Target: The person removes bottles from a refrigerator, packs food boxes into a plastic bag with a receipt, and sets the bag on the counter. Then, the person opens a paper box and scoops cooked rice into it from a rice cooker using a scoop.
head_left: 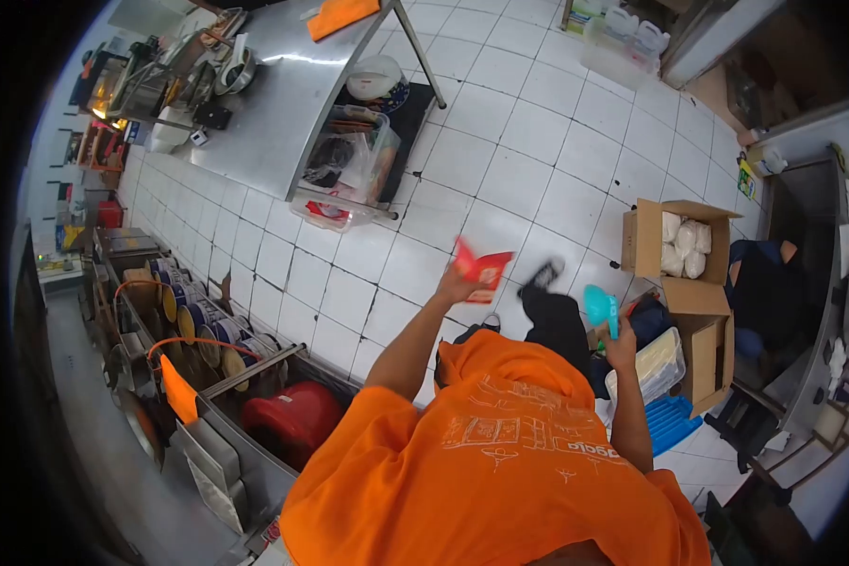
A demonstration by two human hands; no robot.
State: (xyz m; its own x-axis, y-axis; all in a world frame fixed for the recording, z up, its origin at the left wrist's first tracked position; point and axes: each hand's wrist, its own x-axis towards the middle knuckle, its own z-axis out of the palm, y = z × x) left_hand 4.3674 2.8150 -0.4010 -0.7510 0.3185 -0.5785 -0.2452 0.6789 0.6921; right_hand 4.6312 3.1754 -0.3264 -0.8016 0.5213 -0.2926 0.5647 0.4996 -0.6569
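My left hand (456, 285) is closed on a red packet (486, 274) with pale print, held out over the tiled floor. The packet is blurred and spreads into two flaps. My right hand (621, 347) is wrapped round the narrow end of a teal plastic funnel-shaped thing (599, 307); whether it is a funnel or a scoop I cannot tell. Just right of that hand are a clear plastic container (653, 366) and an open cardboard box (640, 243) with several white-filled bags (686, 247) inside.
A steel table (264, 104) stands ahead left, with a plastic bin (373, 156) on its lower shelf. Left of me, a steel counter holds a red tub (292, 420) and several round containers (193, 316). A blue plastic rack (672, 424) is at right, near a dark-clothed person (764, 283).
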